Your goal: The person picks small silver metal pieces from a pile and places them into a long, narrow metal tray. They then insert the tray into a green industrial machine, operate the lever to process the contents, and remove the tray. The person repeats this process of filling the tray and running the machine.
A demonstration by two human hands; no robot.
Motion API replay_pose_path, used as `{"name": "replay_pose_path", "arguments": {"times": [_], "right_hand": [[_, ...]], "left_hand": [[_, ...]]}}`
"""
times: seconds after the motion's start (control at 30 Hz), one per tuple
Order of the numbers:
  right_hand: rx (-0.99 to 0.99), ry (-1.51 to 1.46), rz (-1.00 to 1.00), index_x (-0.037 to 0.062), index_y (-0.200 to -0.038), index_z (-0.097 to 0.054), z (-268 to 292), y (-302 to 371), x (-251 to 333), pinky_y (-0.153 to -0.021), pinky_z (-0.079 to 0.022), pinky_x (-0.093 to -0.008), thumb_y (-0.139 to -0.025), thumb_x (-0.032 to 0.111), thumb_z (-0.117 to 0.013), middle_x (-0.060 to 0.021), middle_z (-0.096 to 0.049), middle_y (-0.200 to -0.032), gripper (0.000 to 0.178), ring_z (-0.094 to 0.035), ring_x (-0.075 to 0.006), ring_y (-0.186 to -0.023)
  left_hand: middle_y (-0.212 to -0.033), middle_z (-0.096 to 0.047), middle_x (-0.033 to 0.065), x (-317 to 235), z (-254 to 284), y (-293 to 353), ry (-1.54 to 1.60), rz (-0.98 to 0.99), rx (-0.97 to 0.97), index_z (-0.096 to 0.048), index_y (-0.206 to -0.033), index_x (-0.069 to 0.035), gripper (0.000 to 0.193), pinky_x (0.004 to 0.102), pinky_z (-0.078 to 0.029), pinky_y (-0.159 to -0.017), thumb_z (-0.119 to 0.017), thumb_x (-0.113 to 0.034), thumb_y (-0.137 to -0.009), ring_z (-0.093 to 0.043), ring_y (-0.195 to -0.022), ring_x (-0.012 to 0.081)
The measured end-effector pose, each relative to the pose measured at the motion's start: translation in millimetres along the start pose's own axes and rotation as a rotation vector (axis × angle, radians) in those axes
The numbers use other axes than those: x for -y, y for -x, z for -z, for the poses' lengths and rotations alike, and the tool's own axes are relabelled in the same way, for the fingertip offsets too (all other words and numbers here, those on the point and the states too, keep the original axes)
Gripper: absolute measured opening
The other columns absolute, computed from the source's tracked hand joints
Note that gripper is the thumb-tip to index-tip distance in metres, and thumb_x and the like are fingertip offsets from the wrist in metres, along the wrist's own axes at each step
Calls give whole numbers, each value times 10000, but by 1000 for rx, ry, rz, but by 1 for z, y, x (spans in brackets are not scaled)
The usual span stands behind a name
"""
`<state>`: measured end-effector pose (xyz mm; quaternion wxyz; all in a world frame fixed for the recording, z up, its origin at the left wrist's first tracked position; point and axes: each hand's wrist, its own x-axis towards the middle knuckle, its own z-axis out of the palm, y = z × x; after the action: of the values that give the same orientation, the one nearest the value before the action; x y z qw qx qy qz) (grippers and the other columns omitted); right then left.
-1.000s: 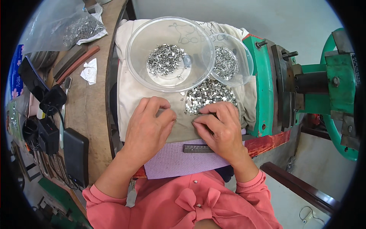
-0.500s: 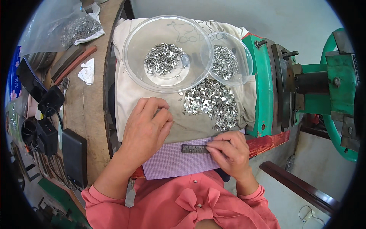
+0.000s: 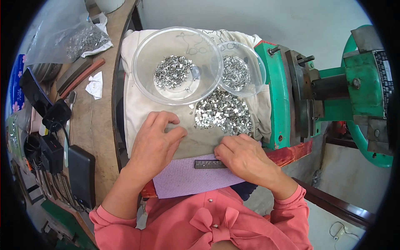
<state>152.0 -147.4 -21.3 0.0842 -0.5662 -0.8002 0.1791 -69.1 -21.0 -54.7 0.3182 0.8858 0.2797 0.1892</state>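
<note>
1. Pinching with curled fingers, the right hand holds its grip on the right end of a small dark metal bar; the fingertips are tucked under, so exactly how they close on it is hard to see.
2. Left hand lies palm-down on the beige cloth, fingers loosely spread and holding nothing, just left of the bar.
3. Hidden: the bar's right end under the right-hand fingers, and whatever lies beneath both palms. Its surface markings are too small to make out.
4. Since 1.0 s ago, the right hand has drawn back from the loose pile of small shiny metal pieces to the bar; the left hand has barely shifted.
5. The bar lies flat on the lilac checked cloth, long axis running left-right, free end pointing toward the left hand.
6. Beyond the grip sit 2 clear bowls: the large bowl and the smaller bowl, each holding metal pieces. A green press machine stands right of the grip.
</note>
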Motion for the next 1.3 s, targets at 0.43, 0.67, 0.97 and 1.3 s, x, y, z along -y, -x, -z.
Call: {"name": "replay_pose_path", "arguments": {"times": [0.43, 0.67, 0.97, 1.3], "right_hand": [[-616, 153, -264, 59, -913, -654, 56, -43, -58, -695, -468, -425, -832, 51, -725, -100, -609, -847, 108, -601, -332, -773], [-420, -93, -171, 63, -898, -691, 24, -32, -25, -708, -476, -415, -824, 76, -750, -88, -611, -840, 95, -609, -308, -803], [-326, -209, -88, 94, -911, -717, -5, -29, -6, -712, -473, -377, -775, 74, -773, -44, -598, -847, 149, -611, -259, -804], [-409, -68, -97, 107, -869, -717, -18, -47, -5, -695, -464, -375, -764, 96, -782, -40, -572, -822, 124, -602, -246, -790]], "left_hand": [[-1098, -579, 99, -1, 4, -1, 13, 2, 9, -638, -855, -19, 136, 411, -475, -855, -738, -19, -764, -552, -991, 313], [-1140, -583, 112, 3, 9, 2, 79, 4, 63, -670, -902, -53, 194, 397, -491, -831, -763, 0, -740, -550, -1032, 320], [-1142, -588, 108, 4, 8, 2, 66, 0, 67, -688, -923, -59, 192, 395, -487, -855, -755, -7, -750, -546, -1050, 320], [-1173, -581, 118, 3, 14, 3, 103, 67, 71, -637, -906, -22, 214, 406, -470, -892, -777, -18, -744, -540, -1088, 332]]}}
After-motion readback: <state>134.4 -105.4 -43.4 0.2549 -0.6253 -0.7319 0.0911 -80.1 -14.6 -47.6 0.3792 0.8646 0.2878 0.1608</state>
